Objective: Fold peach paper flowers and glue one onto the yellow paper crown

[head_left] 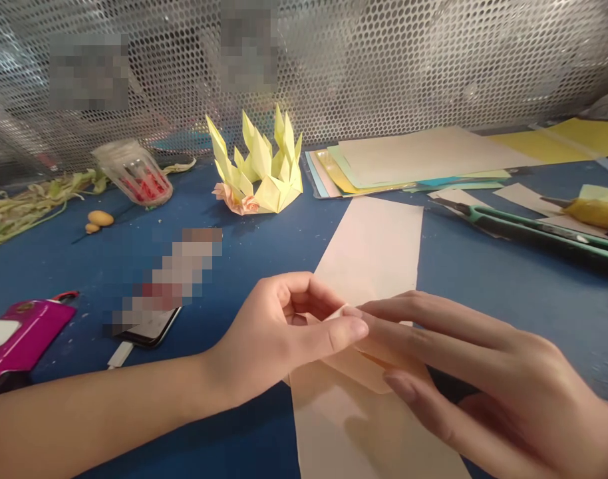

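A folded piece of pale paper (pixel 356 366) is held between both hands, above a long pale paper strip (pixel 378 246) on the blue table. My left hand (pixel 284 326) is closed, pinching the paper's upper edge between thumb and curled fingers. On the other side, my right hand (pixel 498 372) has its straight fingers at the same edge, near my left thumb tip. Its thumb touches the paper's lower right part. The right fingers cover some of the paper. Behind the hands stands a yellow folded-paper crown (pixel 274 166) with a pinkish paper flower at its front.
Coloured paper sheets (pixel 414 156) are stacked at the back right, before a perforated metal panel (pixel 384 66). A green-handled cutter (pixel 538 229) lies at right. A tilted clear jar (pixel 134 173) with red bits, a phone (pixel 152 326) and a magenta object (pixel 39 332) are at left.
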The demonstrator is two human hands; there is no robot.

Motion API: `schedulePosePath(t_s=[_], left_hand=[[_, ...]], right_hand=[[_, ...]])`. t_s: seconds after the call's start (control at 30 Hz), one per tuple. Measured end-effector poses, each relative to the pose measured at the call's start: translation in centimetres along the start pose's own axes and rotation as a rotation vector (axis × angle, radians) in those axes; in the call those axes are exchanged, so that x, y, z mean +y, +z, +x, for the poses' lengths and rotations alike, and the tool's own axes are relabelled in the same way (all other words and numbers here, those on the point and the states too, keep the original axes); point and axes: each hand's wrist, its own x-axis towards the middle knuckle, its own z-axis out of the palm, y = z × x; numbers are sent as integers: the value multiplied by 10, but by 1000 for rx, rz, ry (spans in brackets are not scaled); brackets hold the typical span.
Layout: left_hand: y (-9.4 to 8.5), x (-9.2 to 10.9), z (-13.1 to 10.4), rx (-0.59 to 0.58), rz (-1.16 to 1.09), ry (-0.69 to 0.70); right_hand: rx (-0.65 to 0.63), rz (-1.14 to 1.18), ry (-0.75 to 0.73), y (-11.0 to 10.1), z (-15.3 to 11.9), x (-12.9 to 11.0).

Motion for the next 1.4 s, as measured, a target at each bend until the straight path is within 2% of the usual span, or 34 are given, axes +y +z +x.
schedulePosePath(t_s=[0.07,0.2,0.33,0.5,0.6,0.77,0.87,1.03,1.2,1.4], left_hand=[[0,0,1,9,2,9],[2,-1,2,70,-34,34],[4,0,3,128,-63,56],[4,2,2,136,-90,42],[4,3,1,123,-81,23],[2,1,0,69,-26,-26],[2,-1,-1,31,-25,-58],[2,-1,0,71,-4,-61],[3,3,-1,93,54,-62],[3,4,-1,94,53,-49]], right_hand=[[7,49,62,0,0,2],[68,156,343,0,3,3],[-4,338,576,-2,13,2],[8,450,716,-6,19,3],[8,463,736,-6,18,4],[52,426,675,-4,17,4],[30,403,661,-4,18,3],[-44,362,690,-5,17,5],[14,340,668,-3,17,7],[-14,378,706,-7,18,5]])
